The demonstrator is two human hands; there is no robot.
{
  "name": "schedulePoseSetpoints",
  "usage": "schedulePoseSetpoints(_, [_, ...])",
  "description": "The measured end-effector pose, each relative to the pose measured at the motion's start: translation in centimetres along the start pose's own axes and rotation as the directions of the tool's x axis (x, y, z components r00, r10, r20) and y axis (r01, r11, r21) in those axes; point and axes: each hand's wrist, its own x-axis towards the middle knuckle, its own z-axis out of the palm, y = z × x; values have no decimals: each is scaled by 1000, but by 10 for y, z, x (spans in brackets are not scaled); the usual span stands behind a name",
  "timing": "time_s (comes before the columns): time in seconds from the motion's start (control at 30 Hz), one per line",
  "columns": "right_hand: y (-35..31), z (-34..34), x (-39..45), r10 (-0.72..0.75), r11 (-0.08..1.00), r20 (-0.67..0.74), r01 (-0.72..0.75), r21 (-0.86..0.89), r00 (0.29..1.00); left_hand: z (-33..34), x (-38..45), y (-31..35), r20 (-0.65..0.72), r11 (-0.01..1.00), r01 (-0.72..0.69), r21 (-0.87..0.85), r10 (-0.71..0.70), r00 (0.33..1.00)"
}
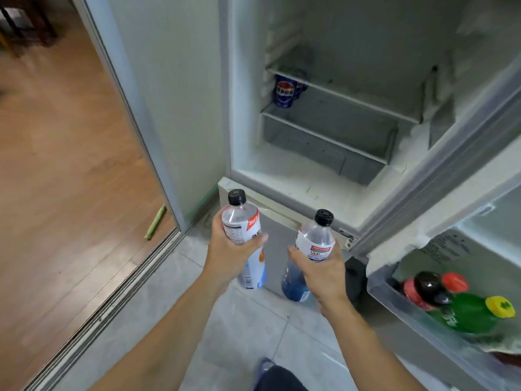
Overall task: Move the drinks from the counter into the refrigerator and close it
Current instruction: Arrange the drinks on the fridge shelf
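Fridge (242, 153) open in front of me, white liner, compartment mostly bare. Door (439, 176) swung out to my right. Two glass shelves (346, 98) with pale front trims; clear crisper bin (324, 145) below them. Blue can (284, 91) sits at the left end of the lower shelf, label blurred. Door rack (394, 300) at lower right holds a green bottle (473, 314) with yellow cap, a dark bottle (430, 286) and red-capped ones, packed touching each other. Closed lower drawer front sits just behind both my hands.

Floor: grey tile (242, 328) under me, wood planks (64, 170) to the left past a metal sliding track (112, 300). Small green strip (155, 222) lies on the wood near the track.

Left hand (228, 249) grip wrapped round a clear plastic bottle (248, 244), black cap, white-and-orange label, upright, in the air short of the fridge. Right hand (321, 266) grip wrapped round a second bottle (310, 249), black cap, white label, blue lower half, tilted slightly. The two bottles are near but apart.
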Motion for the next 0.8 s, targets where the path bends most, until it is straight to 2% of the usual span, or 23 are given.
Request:
schedulePoseSetpoints(0.17, [-15,21,61,-24,1000,-71,25,15,997,23,84,9,72,999,-46,18,45,996])
schedulePoseSetpoints(0.4, [-52,42,152,-41,998,-102,46,43,994,52,183,37,55,994,-48,98,42,998])
schedulePoseSetpoints(0.57, [-69,52,203,-47,999,-125,47,0,991,73,241,62,96,979,-87,185,70,993])
schedulePoseSetpoints(0.8, [-84,57,256,-41,997,-182,29,-66,983,100,299,82,138,964,-57,261,21,990])
